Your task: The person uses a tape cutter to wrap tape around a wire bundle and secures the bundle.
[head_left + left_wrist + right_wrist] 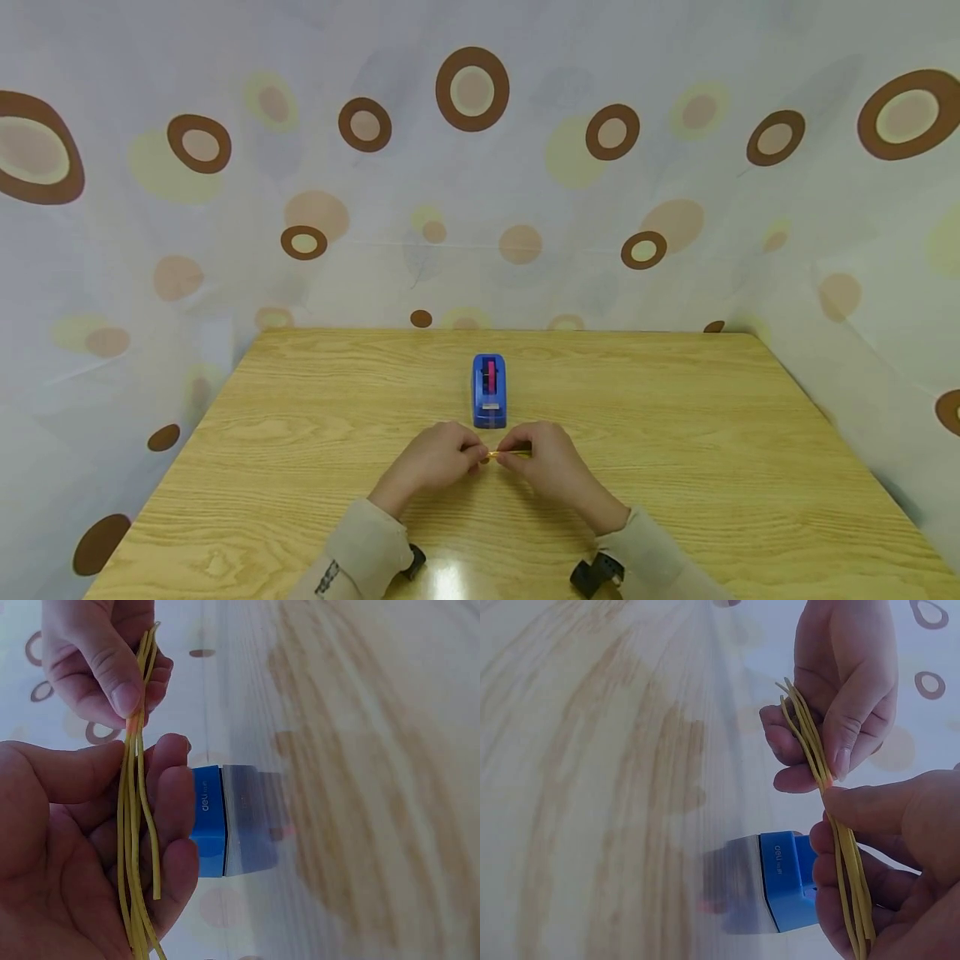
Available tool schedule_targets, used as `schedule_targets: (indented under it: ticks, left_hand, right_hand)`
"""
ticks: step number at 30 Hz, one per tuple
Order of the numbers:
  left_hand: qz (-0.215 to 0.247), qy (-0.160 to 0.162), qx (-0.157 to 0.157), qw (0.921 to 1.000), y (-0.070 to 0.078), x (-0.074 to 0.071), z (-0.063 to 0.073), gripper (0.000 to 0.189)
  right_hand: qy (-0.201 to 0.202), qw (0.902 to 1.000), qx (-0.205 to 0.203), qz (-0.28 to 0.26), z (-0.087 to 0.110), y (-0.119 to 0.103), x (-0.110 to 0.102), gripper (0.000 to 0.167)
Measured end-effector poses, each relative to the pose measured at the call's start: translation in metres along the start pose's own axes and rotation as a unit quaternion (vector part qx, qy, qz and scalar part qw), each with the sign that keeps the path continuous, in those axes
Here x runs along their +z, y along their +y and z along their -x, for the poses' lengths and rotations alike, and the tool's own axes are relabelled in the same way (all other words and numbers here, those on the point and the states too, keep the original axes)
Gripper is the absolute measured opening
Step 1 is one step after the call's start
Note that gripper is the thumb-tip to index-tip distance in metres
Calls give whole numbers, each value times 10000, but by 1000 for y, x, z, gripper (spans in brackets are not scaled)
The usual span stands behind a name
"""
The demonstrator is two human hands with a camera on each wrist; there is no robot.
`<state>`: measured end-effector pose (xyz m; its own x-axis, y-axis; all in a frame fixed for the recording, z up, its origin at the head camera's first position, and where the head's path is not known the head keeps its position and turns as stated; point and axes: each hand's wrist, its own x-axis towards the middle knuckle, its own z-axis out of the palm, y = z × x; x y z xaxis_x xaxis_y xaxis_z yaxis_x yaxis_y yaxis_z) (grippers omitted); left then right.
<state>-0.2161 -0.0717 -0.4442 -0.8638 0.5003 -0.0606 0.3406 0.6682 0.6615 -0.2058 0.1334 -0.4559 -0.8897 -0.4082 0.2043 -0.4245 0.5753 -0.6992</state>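
Observation:
A bundle of thin yellow strands (135, 802) runs between my two hands, with a small orange-pink patch (827, 782) around its middle. My left hand (441, 456) pinches the strands on one side of that patch, thumb (842, 761) close to it. On the other side my right hand (551, 464) pinches them between thumb and fingers. The hands nearly meet. In the head view the bundle is mostly covered by fingers. The strands' free ends lie along each palm in the wrist views. Just beyond the hands stands a blue tape dispenser (490, 392).
The dispenser holds a pink-cored roll (491, 375) and bears white lettering in the wrist views. It stands on a wood-grain table (300, 400). A pale sheet (525, 167) patterned with brown circles hangs behind the table and down its sides. Dark wrist straps (597, 575) show at the cuffs.

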Motion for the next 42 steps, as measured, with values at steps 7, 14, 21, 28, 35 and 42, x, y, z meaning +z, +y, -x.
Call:
schedule_targets:
  ticks: [7, 14, 21, 28, 35, 42]
  left_hand:
    - [43, 54, 31, 10000, 0, -1, -2, 27]
    - [1, 265, 193, 9995, -2, 1, -4, 19]
    - [-17, 466, 267, 9986, -1, 0, -3, 14]
    - [-18, 564, 253, 9981, -2, 1, -4, 12]
    - [-42, 640, 160, 9978, 0, 1, -3, 9]
    - [-66, 701, 77, 9975, 0, 2, -3, 9]
  right_hand:
    - [163, 9999, 31, -14, 0, -2, 1, 5]
    - [221, 9996, 182, -46, 0, -5, 1, 8]
    - [-48, 9998, 126, -170, -1, -5, -3, 3]
    - [-462, 9987, 162, -131, -5, -2, -8, 9]
    - [-577, 9982, 154, -45, -7, -2, -8, 10]
    - [-300, 9995, 60, 40, -6, 0, -4, 8]
